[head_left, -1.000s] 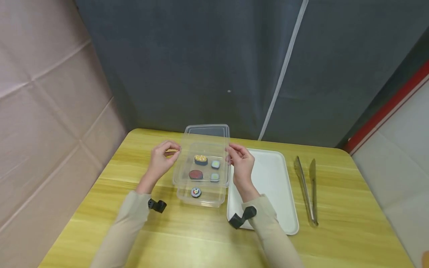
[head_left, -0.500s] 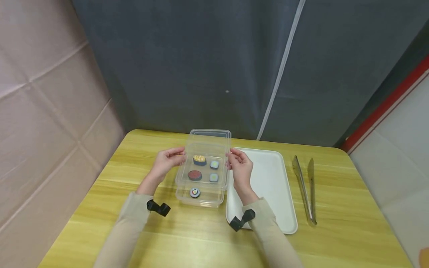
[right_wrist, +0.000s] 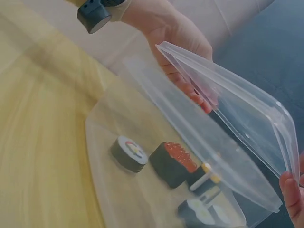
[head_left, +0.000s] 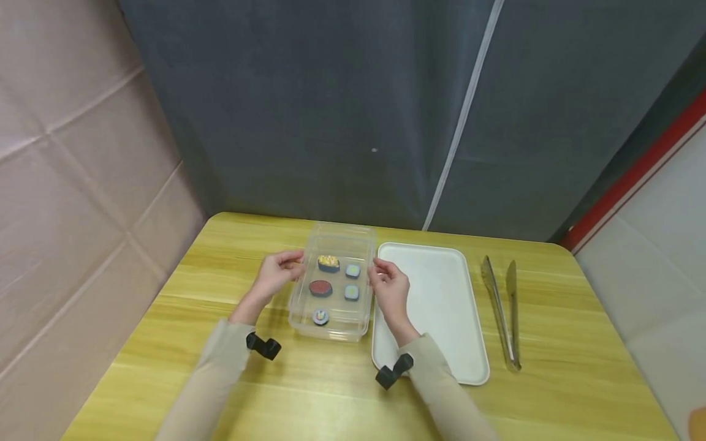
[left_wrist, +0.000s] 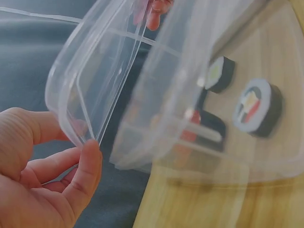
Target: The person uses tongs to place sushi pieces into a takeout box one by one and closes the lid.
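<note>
Between both hands hangs a clear plastic lid (left_wrist: 102, 66), above a clear plastic container (head_left: 331, 334). My left hand (head_left: 274, 275) pinches the lid's left edge between thumb and fingers. On the opposite edge, my right hand (head_left: 390, 286) pinches it too. A gap shows between lid and container in both wrist views. Inside the container sit several sushi pieces: one topped yellow (head_left: 328, 263), one topped with red roe (right_wrist: 179, 154), two small rolls with green centres (head_left: 352, 271), and a round roll (left_wrist: 258, 107) nearest me.
A white tray (head_left: 436, 306) lies right of the container, partly beneath my right forearm. Metal tongs (head_left: 503, 318) rest further right on the wooden table (head_left: 309, 392). A dark curtain (head_left: 309, 110) hangs behind the table's back edge.
The lid has come down and lines up more closely with the container. Both hands have lowered with it, the left one also shifting slightly right. The sushi, tray and tongs stay put.
</note>
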Demonstrator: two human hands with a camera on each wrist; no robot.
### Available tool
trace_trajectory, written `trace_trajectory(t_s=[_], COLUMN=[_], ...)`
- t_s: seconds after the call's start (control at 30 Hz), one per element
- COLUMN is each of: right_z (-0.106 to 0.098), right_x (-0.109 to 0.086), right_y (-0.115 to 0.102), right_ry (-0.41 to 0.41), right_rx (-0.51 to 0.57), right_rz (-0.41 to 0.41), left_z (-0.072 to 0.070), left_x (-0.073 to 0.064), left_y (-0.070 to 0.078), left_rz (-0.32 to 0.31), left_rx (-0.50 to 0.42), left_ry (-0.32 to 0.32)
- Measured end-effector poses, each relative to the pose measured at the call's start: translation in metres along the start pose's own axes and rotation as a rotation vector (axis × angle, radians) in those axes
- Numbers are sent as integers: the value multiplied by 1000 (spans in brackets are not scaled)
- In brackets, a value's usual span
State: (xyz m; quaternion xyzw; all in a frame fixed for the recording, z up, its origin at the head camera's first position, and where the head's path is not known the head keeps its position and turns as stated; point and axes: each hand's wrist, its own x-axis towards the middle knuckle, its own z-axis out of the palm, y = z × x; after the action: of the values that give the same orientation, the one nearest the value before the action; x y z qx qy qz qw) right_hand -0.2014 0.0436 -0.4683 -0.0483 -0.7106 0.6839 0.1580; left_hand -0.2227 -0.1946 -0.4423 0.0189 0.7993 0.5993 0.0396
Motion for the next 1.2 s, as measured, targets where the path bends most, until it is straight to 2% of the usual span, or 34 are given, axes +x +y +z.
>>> trace_trajectory(t_s=[0.27,0.47,0.83,1.2], right_z=[0,0,-4,-11], right_x=[-4,-7,-8,-7], right_y=[4,2,1,1], right_ry=[7,14,-41,-160], right_rx=[-118,-242,-356,-514], right_rz=[-134,-220,-179,-152], left_z=[2,2,2,0], left_x=[1,-2,-5,-11], left_y=[-6,-5,-6,-5], left_rz=[-11,-8,29,-19], left_rx=[69,137,261,222], left_ry=[6,-4,-11,-43])
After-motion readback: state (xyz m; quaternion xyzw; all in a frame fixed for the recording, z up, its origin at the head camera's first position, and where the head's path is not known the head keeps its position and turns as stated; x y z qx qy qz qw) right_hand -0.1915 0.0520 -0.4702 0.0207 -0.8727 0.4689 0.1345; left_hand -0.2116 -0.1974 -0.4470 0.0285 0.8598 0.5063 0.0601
